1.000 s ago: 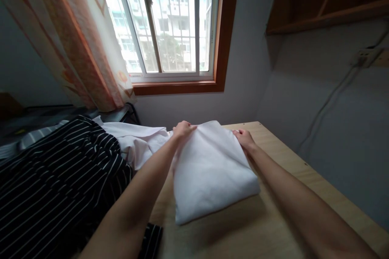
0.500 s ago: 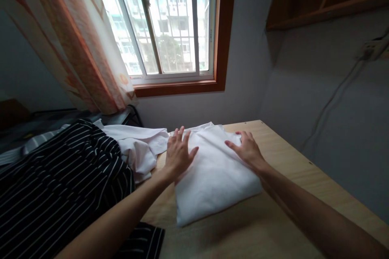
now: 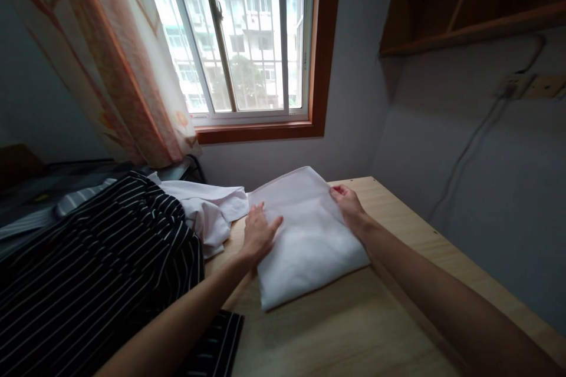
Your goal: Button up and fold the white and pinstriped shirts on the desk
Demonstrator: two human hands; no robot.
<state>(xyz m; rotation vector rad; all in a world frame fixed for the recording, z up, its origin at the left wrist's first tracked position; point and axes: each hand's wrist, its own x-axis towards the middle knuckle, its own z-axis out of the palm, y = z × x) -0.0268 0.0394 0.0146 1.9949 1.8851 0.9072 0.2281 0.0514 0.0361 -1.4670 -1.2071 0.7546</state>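
A folded white garment [image 3: 309,247] lies on a pale wooden tabletop [image 3: 305,336], its far part drawn up to a peaked corner. What kind of garment it is cannot be made out. Along its left edge rests my left hand [image 3: 260,232], fingers spread and thumb apart on the fabric. My right hand [image 3: 349,203] is closed at the upper right edge, the fingertips and thumb pinching the cloth there.
To the left, a black garment with white stripes [image 3: 101,253] is heaped over the table side, with a crumpled white cloth [image 3: 207,209] beside it. A curtained window [image 3: 247,41] is ahead; wooden shelves [image 3: 451,12] hang at upper right.
My right hand has gone from fingers apart to a pinch on the garment's edge. The garment's far part has been pulled up and smoothed, and my left hand has slid slightly nearer.
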